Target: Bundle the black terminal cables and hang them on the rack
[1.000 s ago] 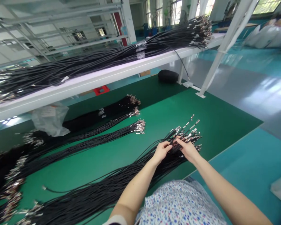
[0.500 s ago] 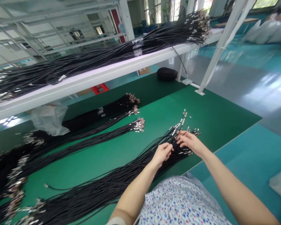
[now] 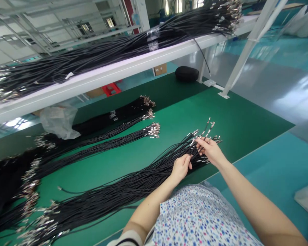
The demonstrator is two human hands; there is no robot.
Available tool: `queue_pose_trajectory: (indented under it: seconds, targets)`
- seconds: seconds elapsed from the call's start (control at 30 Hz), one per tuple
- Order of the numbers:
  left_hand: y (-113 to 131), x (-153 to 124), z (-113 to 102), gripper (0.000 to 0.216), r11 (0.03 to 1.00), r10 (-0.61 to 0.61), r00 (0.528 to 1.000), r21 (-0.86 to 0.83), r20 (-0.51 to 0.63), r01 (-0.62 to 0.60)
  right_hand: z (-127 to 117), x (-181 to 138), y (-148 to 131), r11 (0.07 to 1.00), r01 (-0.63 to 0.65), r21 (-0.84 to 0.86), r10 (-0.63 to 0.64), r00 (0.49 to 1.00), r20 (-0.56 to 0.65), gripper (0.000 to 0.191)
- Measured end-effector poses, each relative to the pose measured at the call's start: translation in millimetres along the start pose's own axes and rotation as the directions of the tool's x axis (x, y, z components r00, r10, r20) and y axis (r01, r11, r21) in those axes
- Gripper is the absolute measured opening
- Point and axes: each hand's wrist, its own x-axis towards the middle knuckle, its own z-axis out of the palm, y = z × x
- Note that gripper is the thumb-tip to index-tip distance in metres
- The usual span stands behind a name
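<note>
A long bundle of black cables (image 3: pixel 133 182) with metal terminals on its ends lies across the green table (image 3: pixel 205 106) in front of me. My left hand (image 3: pixel 181 168) is closed, thumb against fingers, on a few cables just short of the bundle's right end. Beside it, my right hand (image 3: pixel 209 149) has its thumb and fingers closed around a few cable ends. Their metal terminals (image 3: pixel 210 125) stick up past the fingers, above the other ends. How many cables each hand holds is hidden.
Smaller black cable bundles (image 3: pixel 113 141) lie farther back on the table, near a clear plastic bag (image 3: pixel 59 121). A raised white shelf (image 3: pixel 113 70) carries another taped cable bundle (image 3: pixel 123 46). A slanted white post (image 3: pixel 242 58) and a black rounded object (image 3: pixel 187 73) stand at the back right.
My right hand's fingers have drawn together on the cable ends, where they were looser before. The raised terminals have spread and shifted right. My view has tilted slightly down.
</note>
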Motion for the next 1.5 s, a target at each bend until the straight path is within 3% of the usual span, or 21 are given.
queue_pose_trajectory:
  seconds: [0.2,0.43,0.57,0.63,0.73,0.9,1.03,1.13,1.23,1.3,1.37,1.4,1.43,1.5]
  targets:
    - [3,-3,2,0.041,0.983,0.135,0.986,0.140,-0.093,-0.122,-11,2,-4,0.994,-0.066,0.087,0.073,0.994,-0.087,0.034]
    - [5,-8,0,0.041,0.957,0.185,0.977,0.246,-0.105,-0.155,-14,5,-3,0.922,-0.274,0.272,0.283,0.959,0.004,0.023]
    - [10,-13,-1,0.047,0.921,0.233,0.970,0.336,-0.068,-0.197,-10,4,1,0.942,-0.124,0.312,0.158,0.983,-0.089,0.014]
    - [13,-11,0,0.040,0.893,0.232,0.971,0.409,-0.062,-0.188,-9,2,1,0.965,-0.039,0.261,0.068,0.992,-0.103,0.017]
    - [17,-7,0,0.030,0.848,0.252,0.966,0.494,-0.052,-0.195,-15,1,-4,0.974,-0.050,0.221,0.060,0.997,-0.039,0.017]
    - [17,-10,-8,0.026,0.784,0.404,0.914,0.507,0.022,-0.359,-41,4,-12,0.935,-0.213,0.285,0.180,0.974,0.140,0.026]
    - [27,-20,-20,0.019,0.767,0.559,0.815,0.468,-0.151,-0.439,-47,4,-8,0.968,-0.149,0.203,0.145,0.989,0.035,0.026]
    - [44,-27,-32,0.012,0.837,0.544,0.770,0.277,-0.333,-0.472,-47,10,0,0.997,-0.028,0.076,0.035,0.996,-0.085,0.030]
    - [55,-42,-63,0.010,0.866,0.319,0.833,-0.217,-0.452,-0.450,-54,23,14,0.997,-0.039,0.066,0.050,0.982,-0.181,0.028]
    - [54,-63,-104,0.012,0.733,0.159,0.853,-0.518,-0.498,-0.440,-64,33,28,0.986,-0.118,0.115,0.140,0.970,-0.199,0.026]
    - [48,-93,-159,0.013,0.607,0.035,0.759,-0.590,-0.650,-0.533,-72,39,39,0.974,-0.164,0.154,0.196,0.956,-0.220,0.026]
    - [45,-110,-187,0.012,0.572,-0.005,0.677,-0.558,-0.736,-0.601,-75,40,42,0.973,-0.167,0.159,0.202,0.951,-0.235,0.026]
    - [44,-125,-212,0.013,0.561,-0.019,0.578,-0.487,-0.816,-0.669,-75,39,42,0.975,-0.164,0.151,0.197,0.951,-0.239,0.025]
    - [45,-144,-246,0.014,0.646,-0.056,0.467,-0.389,-0.882,-0.657,-67,31,32,0.983,-0.158,0.091,0.170,0.974,-0.148,0.024]
